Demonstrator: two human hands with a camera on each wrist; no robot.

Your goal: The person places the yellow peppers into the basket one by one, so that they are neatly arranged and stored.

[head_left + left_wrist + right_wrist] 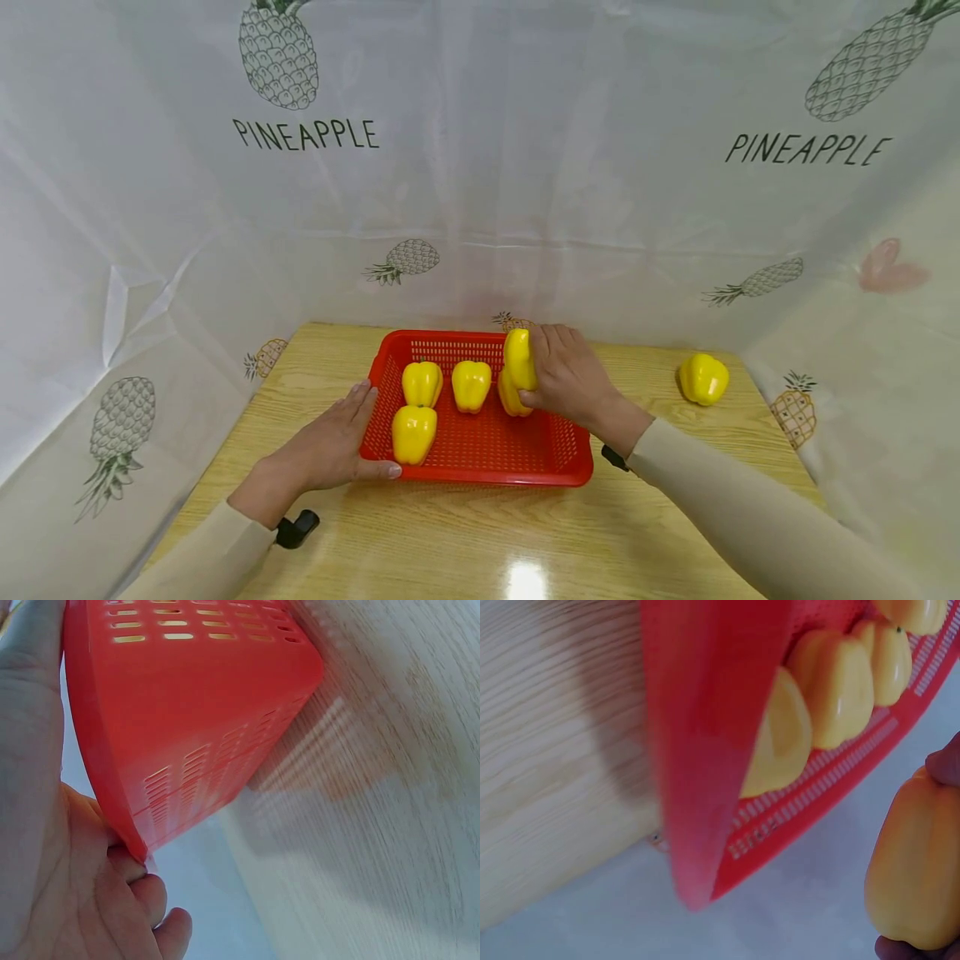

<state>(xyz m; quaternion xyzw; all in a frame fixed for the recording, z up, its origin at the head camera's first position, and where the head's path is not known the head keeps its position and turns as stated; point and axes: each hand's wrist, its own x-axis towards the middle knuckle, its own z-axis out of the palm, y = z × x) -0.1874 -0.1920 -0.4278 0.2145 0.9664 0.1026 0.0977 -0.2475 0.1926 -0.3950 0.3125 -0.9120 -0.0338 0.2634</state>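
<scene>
My right hand (566, 371) grips a yellow bell pepper (911, 862) above the right part of a red perforated basket (487, 477). The held pepper partly hides another bell pepper (512, 398) in the basket. Further left inside are a bell pepper (472, 386) at the middle, one (422, 383) at the back left and one (414, 435) nearer the front left. My left hand (330, 437) rests on the basket's left front corner, fingers extended along the left rim, thumb over the front rim. In the left wrist view, its fingertips touch the rim (112, 802).
A single yellow bell pepper (703, 379) lies on the wooden table (465, 533) to the right of the basket. Behind the table and at both sides hangs a pale sheet (480, 167) printed with pineapples. A dark band sits at each wrist.
</scene>
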